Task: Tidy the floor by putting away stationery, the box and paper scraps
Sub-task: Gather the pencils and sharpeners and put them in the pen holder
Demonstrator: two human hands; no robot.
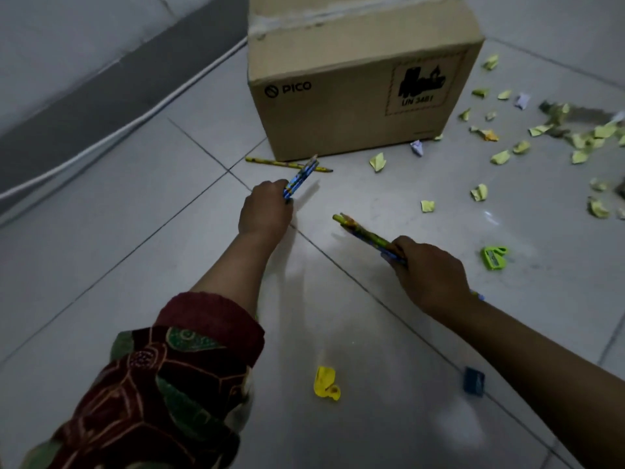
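Left arm reaches forward from a patterned red-and-green sleeve (162,384), wrist straight, left hand (265,208) seen knuckles-up. Its fingers are curled tight round blue pencils (299,179), which angle up and away to the right, tips raised over the floor just in front of the box.

One yellow pencil (287,164) lies flat on the tile floor (135,214), close against the box's near bottom edge, partly crossed by the held blue ones.

Cardboard box (358,93) stands upright on the floor, top flaps look closed, black logo and a hazard label on the near face.

Right arm comes in from the lower right, bare forearm, right hand (431,272) back-up. Fingers wrapped round a bundle of yellow-green pencils (367,235), ends pointing up-left, held off the floor.

Near the bottom, a small yellow item (326,384) and a dark blue sharpener (474,381) sit on the floor, well apart. A green sharpener (494,257) lies just right of the right hand.

Crumpled yellow-green paper scraps (500,157) are scattered over the floor right of the box, a couple of white ones among them; far-right ones are blurred.
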